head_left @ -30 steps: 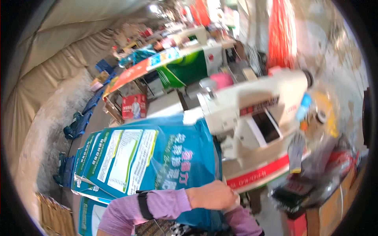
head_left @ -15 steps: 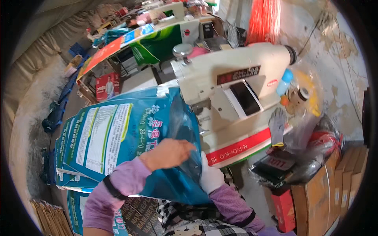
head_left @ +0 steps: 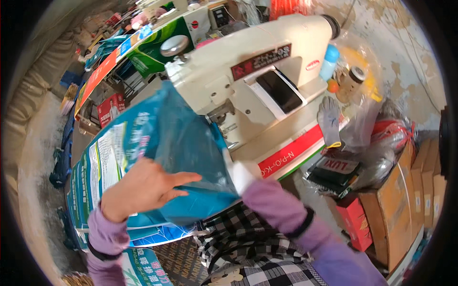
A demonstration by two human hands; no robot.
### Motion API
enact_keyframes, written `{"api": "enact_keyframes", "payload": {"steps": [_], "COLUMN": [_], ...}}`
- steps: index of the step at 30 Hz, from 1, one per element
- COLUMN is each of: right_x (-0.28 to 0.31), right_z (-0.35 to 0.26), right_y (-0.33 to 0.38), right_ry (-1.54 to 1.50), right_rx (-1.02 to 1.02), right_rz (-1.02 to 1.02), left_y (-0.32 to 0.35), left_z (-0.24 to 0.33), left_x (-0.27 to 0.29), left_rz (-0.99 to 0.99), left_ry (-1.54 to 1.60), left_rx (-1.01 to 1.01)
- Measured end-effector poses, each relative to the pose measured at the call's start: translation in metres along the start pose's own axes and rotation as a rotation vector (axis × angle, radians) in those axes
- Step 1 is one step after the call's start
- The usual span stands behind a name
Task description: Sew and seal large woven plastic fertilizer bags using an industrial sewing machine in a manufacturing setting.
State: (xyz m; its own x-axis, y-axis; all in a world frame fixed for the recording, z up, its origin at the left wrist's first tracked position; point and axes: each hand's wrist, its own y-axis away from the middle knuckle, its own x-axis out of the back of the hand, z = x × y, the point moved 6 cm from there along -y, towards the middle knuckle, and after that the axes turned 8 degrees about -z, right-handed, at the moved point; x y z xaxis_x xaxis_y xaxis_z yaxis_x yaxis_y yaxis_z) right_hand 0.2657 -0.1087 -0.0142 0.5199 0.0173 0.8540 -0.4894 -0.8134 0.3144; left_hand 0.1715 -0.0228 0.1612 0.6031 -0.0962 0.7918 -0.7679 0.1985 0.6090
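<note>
A large blue printed bag [head_left: 191, 148] with a clear film at its mouth lies on top of a stack of similar bags, its open edge beside the sewing machine [head_left: 248, 62]. Over the bag is my bare left hand [head_left: 143, 188], its index finger stretched out and thumb apart, with nothing held. At the bag's right edge, my right hand [head_left: 245, 175] in a white glove is closed on the border; motion blurs it and its fingertips are hidden. The machine's needle area [head_left: 224, 114] stands just beyond the bag's edge.
A phone [head_left: 279, 90] lies against the machine. To its right are a grey glove [head_left: 329, 121], a blue bottle [head_left: 329, 62] and a jar [head_left: 352, 83]. Cardboard boxes [head_left: 391, 224] and a red box [head_left: 355, 221] stand at the right.
The bag's mouth has moved left and toward the machine's needle area, and its film is spread wider. My left hand has shifted left with the index finger extended; my right hand has moved up with the edge.
</note>
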Motion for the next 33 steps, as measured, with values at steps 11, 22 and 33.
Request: {"api": "enact_keyframes", "payload": {"steps": [11,22,33], "right_x": [-0.028,0.057,0.085], "right_z": [-0.004,0.001,-0.114], "right_y": [-0.09,0.027,0.043], "right_ry": [-0.111,-0.612,-0.185], "right_rx": [-0.091,0.4,0.766], "right_rz": [0.235,0.77,0.632], "left_y": [0.039,0.176,0.306], "left_z": [0.02,-0.414,-0.161], "left_x": [-0.002,-0.048,0.058], "left_rz": [0.637,0.741,1.018], "left_ry": [0.358,0.216,-0.739], "left_rx": [-0.175,1.033,0.99]}}
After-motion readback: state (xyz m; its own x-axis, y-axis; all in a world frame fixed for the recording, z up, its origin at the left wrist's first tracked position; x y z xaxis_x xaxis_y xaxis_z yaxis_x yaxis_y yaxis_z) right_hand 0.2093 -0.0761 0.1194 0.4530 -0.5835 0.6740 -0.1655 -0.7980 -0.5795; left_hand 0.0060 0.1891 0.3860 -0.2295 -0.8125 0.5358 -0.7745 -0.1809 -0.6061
